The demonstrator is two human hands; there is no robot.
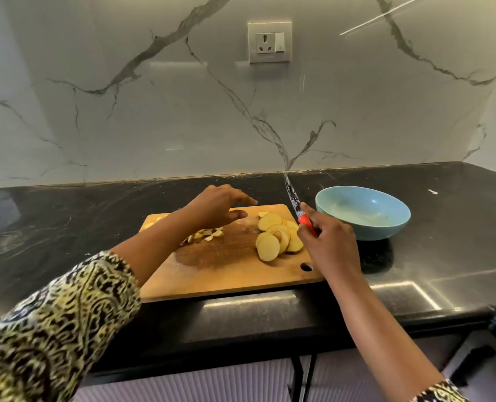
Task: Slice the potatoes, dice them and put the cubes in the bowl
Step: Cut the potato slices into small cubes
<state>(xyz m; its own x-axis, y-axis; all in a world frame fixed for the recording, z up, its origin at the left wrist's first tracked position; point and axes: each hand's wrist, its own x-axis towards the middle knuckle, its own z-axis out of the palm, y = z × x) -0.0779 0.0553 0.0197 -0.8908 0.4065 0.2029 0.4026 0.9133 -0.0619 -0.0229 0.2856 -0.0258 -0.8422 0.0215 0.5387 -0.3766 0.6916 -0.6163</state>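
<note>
A wooden cutting board lies on the black counter. Several round potato slices are heaped at its right side. A smaller pile of cut potato pieces sits near the board's middle left, partly hidden by my left forearm. My left hand hovers over the board's far edge, fingers stretched toward the slices, holding nothing. My right hand grips the red handle of a knife, whose blade points up and away. A light blue bowl stands to the right of the board; it looks empty.
The black counter runs back to a marble wall with a socket. The counter's front edge lies just below the board, with cabinet fronts underneath. A small white scrap lies at the far right of the counter.
</note>
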